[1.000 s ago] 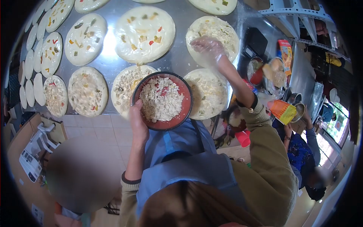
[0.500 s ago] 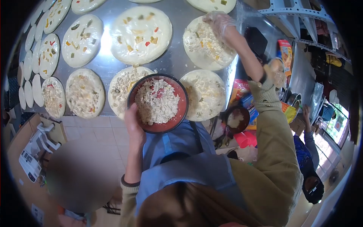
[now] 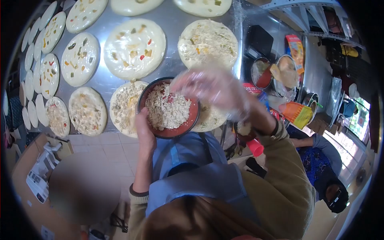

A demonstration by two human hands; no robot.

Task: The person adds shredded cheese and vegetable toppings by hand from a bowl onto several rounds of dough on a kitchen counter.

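Left hand (image 3: 145, 130) gripped near rim of red bowl (image 3: 188, 120), fingers closed round it, bowl held above near edge of steel surface (image 3: 176, 60). Bowl heaped with crumbled white topping (image 3: 166, 110). Gloved right hand (image 3: 212, 90) hovered over bowl's far-right rim, blurred; couldn't tell how far open or whether holding anything. Topped dough round (image 3: 208, 40) lay beyond bowl; another round (image 3: 122, 106) just left of it.
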